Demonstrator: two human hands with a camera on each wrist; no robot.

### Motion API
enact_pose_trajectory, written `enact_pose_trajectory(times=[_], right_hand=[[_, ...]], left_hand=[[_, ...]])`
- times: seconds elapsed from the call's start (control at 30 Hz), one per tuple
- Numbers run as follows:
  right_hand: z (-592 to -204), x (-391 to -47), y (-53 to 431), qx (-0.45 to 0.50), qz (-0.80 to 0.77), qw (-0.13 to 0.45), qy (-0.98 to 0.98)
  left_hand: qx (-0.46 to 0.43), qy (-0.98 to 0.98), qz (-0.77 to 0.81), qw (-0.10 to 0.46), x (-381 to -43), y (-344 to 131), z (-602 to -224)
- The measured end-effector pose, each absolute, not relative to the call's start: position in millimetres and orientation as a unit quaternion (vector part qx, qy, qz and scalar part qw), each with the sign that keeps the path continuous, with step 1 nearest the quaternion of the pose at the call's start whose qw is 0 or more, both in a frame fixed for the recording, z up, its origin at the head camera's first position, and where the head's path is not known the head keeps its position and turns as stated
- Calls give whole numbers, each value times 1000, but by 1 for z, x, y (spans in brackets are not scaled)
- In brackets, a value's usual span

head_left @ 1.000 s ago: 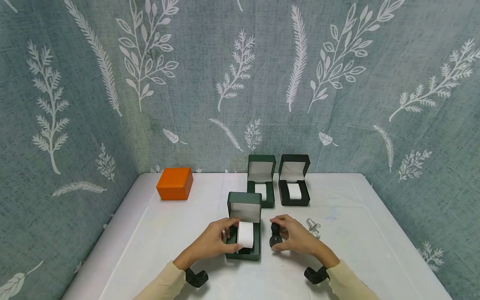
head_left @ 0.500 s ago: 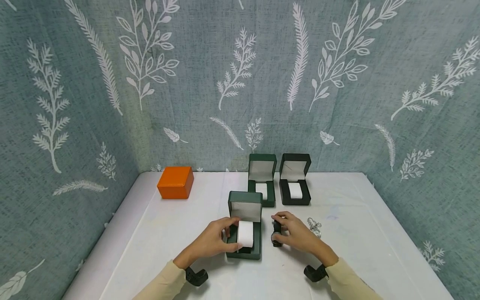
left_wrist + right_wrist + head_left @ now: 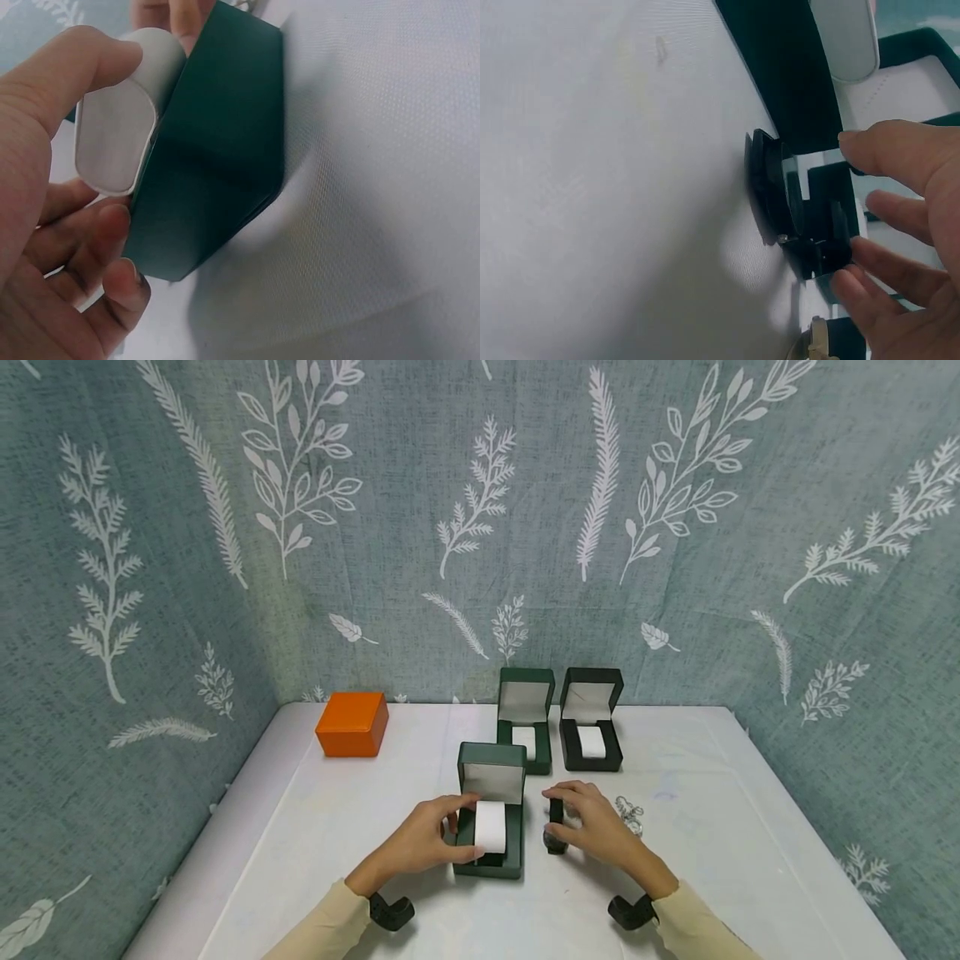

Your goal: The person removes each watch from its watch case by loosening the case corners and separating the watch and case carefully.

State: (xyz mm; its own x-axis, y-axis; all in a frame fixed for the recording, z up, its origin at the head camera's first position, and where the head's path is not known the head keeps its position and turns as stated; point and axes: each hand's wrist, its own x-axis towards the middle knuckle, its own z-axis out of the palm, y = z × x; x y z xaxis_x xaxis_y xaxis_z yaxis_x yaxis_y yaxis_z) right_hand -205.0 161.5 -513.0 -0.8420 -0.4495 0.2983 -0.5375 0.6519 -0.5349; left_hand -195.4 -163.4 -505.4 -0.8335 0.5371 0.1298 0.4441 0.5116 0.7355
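An open green watch box [image 3: 512,865] holds a white cushion [image 3: 491,827]. My left hand [image 3: 420,839] pinches that cushion, thumb at its near end and a finger at the far end. In the left wrist view the thumb presses the cushion [image 3: 112,142] while other fingers curl beside the green box [image 3: 217,142]. To the right of the box, a black wristwatch [image 3: 556,810] stands on edge on the table, its strap looped. My right hand [image 3: 596,827] hovers around it. In the right wrist view the thumb is apart from the wristwatch [image 3: 772,184], and fingertips are close to its strap.
Behind stand an open green watch box [image 3: 538,764] and an open black one [image 3: 611,762], each with a white cushion. A closed orange box [image 3: 351,727] sits back left on the white table [image 3: 360,810]. A silver chain-like item [image 3: 628,814] lies right of my right hand.
The black wristwatch has turned from dial showing to standing on edge, and my right fingers have loosened around it. My left hand keeps its place on the cushion.
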Motion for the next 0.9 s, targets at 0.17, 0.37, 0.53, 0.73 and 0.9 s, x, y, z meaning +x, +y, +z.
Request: enact_pose_trajectory(times=[0.17,0.37,0.53,0.73,0.9], right_hand=[[-510,-200,158,284,344,97,-890],[-509,-194,151,296,391,53,-870],[-513,-191,145,314,408,33,-857],[-520,-188,137,333,432,31,-838],[-524,-184,132,317,442,4,-839]], left_hand=[[283,869,403,57,-196,-164,-505],[279,870,402,57,-198,-165,-504],[279,869,403,60,-199,-166,-504],[284,867,405,56,-199,-166,-504],[285,867,405,55,-199,-167,-504]])
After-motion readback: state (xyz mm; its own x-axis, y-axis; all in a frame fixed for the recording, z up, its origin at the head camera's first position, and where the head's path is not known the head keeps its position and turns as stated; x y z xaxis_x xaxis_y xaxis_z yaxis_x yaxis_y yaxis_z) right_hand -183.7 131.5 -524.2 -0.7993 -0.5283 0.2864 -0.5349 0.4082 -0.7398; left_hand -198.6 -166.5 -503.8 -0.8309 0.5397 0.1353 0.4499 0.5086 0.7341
